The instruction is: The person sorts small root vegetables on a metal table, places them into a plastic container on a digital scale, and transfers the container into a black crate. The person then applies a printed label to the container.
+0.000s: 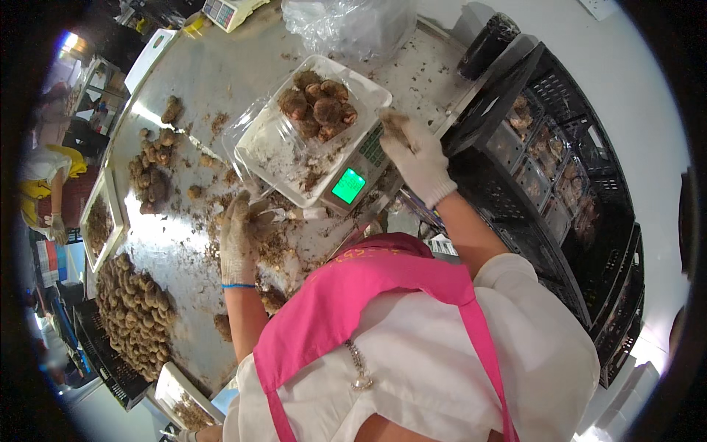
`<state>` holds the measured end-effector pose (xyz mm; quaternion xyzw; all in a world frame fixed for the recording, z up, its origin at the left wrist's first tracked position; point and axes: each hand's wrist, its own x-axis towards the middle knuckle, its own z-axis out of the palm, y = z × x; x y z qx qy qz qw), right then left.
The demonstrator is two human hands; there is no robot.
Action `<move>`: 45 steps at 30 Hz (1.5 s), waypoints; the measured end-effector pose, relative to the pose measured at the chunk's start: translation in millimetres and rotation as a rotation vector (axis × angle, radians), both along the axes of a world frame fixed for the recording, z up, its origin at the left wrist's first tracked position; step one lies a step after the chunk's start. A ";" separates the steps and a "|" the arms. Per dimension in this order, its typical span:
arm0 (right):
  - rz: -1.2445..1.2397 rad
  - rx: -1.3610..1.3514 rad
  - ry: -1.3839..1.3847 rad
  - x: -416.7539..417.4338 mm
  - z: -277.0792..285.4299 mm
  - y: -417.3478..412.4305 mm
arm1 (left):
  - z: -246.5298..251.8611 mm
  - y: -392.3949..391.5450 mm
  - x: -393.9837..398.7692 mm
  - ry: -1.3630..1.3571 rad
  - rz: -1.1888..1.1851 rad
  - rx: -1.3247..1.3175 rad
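Observation:
A white tray (266, 177) sits on a digital scale (338, 200) with a lit green display. In the tray, a clear plastic container (287, 130) holds several brown, hairy taro-like tubers (327, 110); its clear lid reaches over the tray's left side. My left hand (240, 232), in a soiled knit glove, is by the container's near left edge; whether it grips the plastic is unclear. A small tool with a pale handle (307, 214) lies beside its fingers. At the tray's right corner is my gloved right hand (411, 152), beside the scale's keys, with nothing visible in it.
Loose tubers (152, 182) and a large heap (135, 315) lie on the metal table (193, 342) at left. Clear plastic packaging (353, 25) stands at the back. Black crates (502, 221) with packed containers stand at right. Another person's gloved hand (56, 227) is at far left.

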<state>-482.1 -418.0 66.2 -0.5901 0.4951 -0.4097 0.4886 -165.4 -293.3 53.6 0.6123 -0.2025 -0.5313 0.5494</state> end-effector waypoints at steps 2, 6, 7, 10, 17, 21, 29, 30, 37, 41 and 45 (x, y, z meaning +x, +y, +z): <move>-0.051 -0.141 0.002 11.2 -7.3 -27.7 | 18.3 -9.8 -7.8 -0.038 0.057 -0.091; -0.035 0.023 -0.023 22.1 -13.2 -54.3 | 54.5 -24.9 -32.9 -0.275 0.121 -0.316; -0.021 0.074 -0.040 23.5 -12.9 -56.0 | 60.3 -31.7 -41.3 -0.336 0.128 -0.393; -0.016 0.307 -0.324 27.7 -12.7 -49.4 | 70.4 -53.6 -69.2 -0.344 -0.061 -0.426; -0.021 0.336 -0.279 36.8 8.3 -83.3 | 41.8 -86.3 -120.1 -1.591 -0.630 -0.451; -0.033 0.259 -0.038 53.8 7.7 -143.4 | 15.7 -95.9 -127.3 -1.701 -0.527 -0.535; 0.159 0.432 -0.095 73.1 -24.8 -194.7 | 7.8 -105.6 -129.4 -1.713 -0.409 -0.647; 0.151 0.460 -0.166 74.5 -23.9 -193.1 | 7.9 -106.7 -127.0 -1.723 -0.431 -0.653; 0.118 0.402 -0.119 79.1 -18.0 -187.0 | 17.8 -102.9 -123.3 -1.643 -0.534 -0.602; 0.093 0.264 0.096 65.9 -4.1 -162.2 | 38.2 -94.4 -106.1 -1.412 -0.412 -0.593; 0.178 0.312 0.327 58.5 22.7 -132.8 | 21.2 -106.5 -68.6 -0.936 0.039 -0.359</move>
